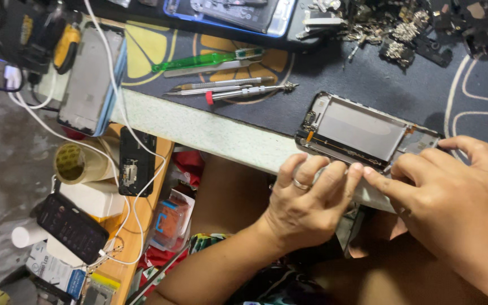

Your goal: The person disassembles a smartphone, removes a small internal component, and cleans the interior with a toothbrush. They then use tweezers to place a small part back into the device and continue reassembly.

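Your opened phone frame [362, 133] lies right of centre in the frame, on the dark mat [368, 73] at the table's near edge, its bare metal plate facing up. It looks light and thin, stiff along the rim but likely to flex in the middle, and the small exposed parts at its left end look fragile, so the safest hold is by the long edges, not the inner plate. Your left hand [306, 200], lower centre, is curled with the knuckles up, fingers pressed on the frame's near edge. Your right hand [453, 192], lower right, reaches in palm down, thumb on the far right corner and forefinger meeting the left fingertips on the near edge. Both hands are closed on the frame, pinching it between them. Tweezers and a screwdriver [244, 90] lie up the mat, near a green-handled tool [210, 59]; loose metal scraps [391, 31] sit upper right.
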